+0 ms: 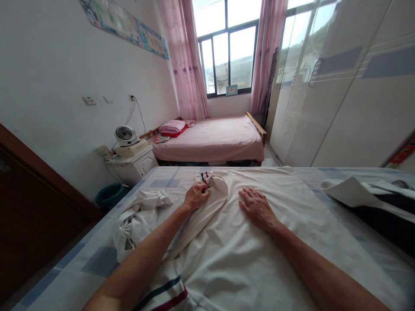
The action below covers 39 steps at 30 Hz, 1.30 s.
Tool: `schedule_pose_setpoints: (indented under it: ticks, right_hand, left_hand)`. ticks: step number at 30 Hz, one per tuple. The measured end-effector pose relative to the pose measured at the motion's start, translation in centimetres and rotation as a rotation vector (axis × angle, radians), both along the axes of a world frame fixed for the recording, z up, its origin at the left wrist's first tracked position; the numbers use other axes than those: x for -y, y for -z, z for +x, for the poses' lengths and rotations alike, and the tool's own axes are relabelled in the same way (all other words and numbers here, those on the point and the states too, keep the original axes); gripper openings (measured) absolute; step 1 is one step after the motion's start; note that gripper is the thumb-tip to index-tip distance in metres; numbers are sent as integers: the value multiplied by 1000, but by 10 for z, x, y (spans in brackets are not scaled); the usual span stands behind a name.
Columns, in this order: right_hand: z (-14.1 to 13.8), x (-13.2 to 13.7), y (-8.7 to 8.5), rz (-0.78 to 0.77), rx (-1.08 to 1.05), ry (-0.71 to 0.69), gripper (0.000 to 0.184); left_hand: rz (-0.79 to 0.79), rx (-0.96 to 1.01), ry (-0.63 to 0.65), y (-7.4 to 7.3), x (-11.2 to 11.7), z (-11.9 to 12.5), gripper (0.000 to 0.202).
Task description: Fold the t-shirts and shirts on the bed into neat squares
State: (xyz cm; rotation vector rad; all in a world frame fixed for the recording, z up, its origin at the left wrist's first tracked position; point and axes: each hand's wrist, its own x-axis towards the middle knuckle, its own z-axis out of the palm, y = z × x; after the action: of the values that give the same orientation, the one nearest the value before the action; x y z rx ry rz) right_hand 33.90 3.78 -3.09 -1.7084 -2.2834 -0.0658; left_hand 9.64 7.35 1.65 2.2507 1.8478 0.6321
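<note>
A white shirt (259, 242) with dark blue and red stripes at its hem lies spread on the bed (65, 276) in front of me. My left hand (196, 195) is closed on a folded-over sleeve of the white shirt near its striped cuff. My right hand (257, 206) lies flat on the shirt's body, fingers stretched out, just right of the fold.
A crumpled white garment (138, 220) lies left of my left arm. A white and black garment (372, 198) lies at the right. Beyond the bed stand a pink bed (210, 138), a nightstand with a fan (126, 134), a teal bin (110, 195) and a wardrobe (340, 95).
</note>
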Motion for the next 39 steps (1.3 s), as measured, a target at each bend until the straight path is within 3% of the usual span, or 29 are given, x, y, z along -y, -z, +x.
schedule_pose_setpoints:
  ticks: [3,8,12,18,24,29,34,39]
  right_hand:
    - [1,0,1,2,-2,-4,47]
    - [1,-1,1,8,-2,-5,47]
    - [1,-1,0,6,3,-4,47]
    - [1,-1,1,2,7,-3,47]
    - [1,0,2,9,12,-5,46]
    - [1,0,2,9,1,-4,46]
    - [1,-1,2,1,-14,-4,46]
    - [2,-2,4,-8,-31,-2,46]
  left_hand:
    - [21,6,-118,-14,-6,-16,20]
    - [64,-59,-395,-35,-14,-70,24]
    - [54,-159,-531,-28,-7,-106,25]
    - [25,-312,-558,-7,4,-128,34]
    - [31,-333,-489,-12,-20,-125,30]
    - [-22,-227,-293,-20,-55,-104,29]
    - [-127,-97,-150,-15,-72,-78,26]
    - [-96,12,-215,-14,-82,-71,19]
